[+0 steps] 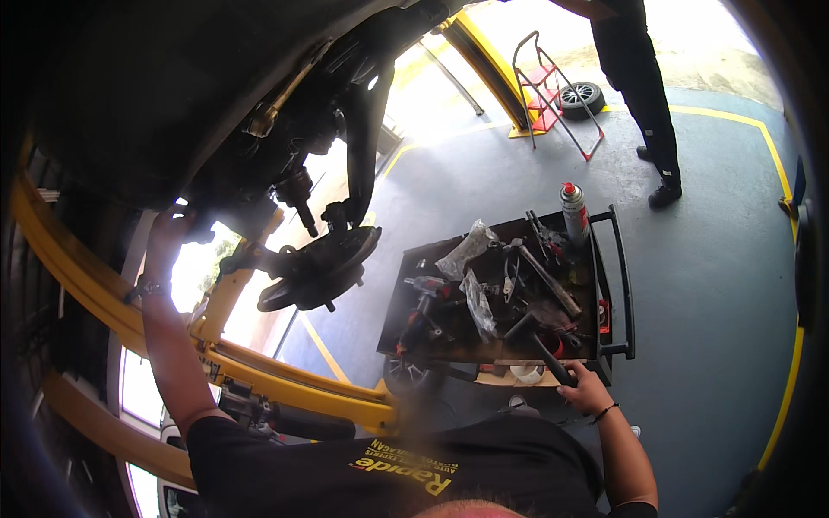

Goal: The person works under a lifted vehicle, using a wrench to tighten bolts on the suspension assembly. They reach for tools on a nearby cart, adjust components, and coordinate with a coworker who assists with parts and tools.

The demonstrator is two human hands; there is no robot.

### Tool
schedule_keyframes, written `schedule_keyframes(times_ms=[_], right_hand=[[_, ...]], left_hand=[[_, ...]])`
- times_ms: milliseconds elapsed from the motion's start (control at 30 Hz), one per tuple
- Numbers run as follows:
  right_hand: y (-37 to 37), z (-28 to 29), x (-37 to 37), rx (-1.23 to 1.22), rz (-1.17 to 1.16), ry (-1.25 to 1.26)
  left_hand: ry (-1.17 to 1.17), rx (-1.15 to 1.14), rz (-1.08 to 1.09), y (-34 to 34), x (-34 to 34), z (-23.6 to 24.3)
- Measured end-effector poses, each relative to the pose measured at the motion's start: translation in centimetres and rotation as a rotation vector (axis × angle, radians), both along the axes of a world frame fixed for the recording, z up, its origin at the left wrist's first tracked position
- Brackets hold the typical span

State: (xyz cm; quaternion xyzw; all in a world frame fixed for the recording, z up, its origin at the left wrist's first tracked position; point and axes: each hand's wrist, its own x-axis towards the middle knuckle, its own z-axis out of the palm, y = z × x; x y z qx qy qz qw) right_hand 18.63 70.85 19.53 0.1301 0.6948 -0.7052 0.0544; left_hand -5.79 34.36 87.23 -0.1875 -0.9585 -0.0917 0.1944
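My right hand (587, 390) is closed around the black handle of a hammer (551, 361), whose head lies over the near edge of the tool cart (414, 332). Up at the left, my left hand (168, 231) is raised to the dark underside of a lifted vehicle (129, 95). Its fingers curl against a dark part in shadow, which I cannot make out. Right of that hand hangs a wheel hub with a brake disc (324, 272), its wheel off. A suspension arm (358, 129) and a shaft end (302, 203) show above the disc.
On the cart lie clear plastic bags (467, 250), an impact wrench (423, 298), a long metal tool (550, 283) and a spray can (574, 211). Yellow lift arms (285, 371) cross below the hub. Beyond stand a red step ladder (544, 91), a wheel (580, 101) and another person (643, 95).
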Motion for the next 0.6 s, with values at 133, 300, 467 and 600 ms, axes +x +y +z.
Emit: schedule_keyframes(times_ms=[133,300,467,600], right_hand=[[3.9,1.6,-0.3,0.223,0.119,-0.039],[6.3,2.5,-4.3,0.284,0.238,0.096],[7.4,2.2,-6.1,0.100,0.352,-0.003],[8.6,1.7,-6.8,0.097,0.403,-0.003]], left_hand=[[0.429,-0.403,-0.036,6.6,4.0,-4.3],[0.293,-0.613,0.102,16.3,3.3,-9.1],[0.379,-0.856,0.219,18.8,-2.6,-10.3],[0.323,-0.757,0.146,17.5,-7.5,-10.6]])
